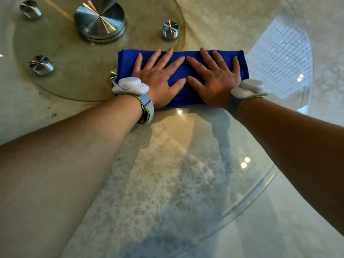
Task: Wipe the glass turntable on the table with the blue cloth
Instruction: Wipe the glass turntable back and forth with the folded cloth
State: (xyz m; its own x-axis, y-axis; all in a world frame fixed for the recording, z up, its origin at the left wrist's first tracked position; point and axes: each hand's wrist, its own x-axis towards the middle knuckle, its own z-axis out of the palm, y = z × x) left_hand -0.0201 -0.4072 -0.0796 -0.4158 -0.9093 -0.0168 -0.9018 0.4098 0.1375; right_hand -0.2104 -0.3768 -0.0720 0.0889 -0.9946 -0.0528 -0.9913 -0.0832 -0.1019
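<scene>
A folded blue cloth [128, 62] lies flat on the large glass turntable [260, 194], which fills most of the view. My left hand [158, 77] presses palm-down on the cloth's left half, fingers spread. Beside it, my right hand [216, 79] presses flat on the right half in the same way, the two thumbs almost touching. Neither hand curls around the cloth. Both wrists carry a grey band with a white device on top.
Under the glass, at upper left, sits a smaller round glass disc [74, 77] with a big metal hub [100, 19] and short metal standoffs [170, 29]. A floral tablecloth [214, 25] shows through the glass. Window reflections [279, 60] glare at right.
</scene>
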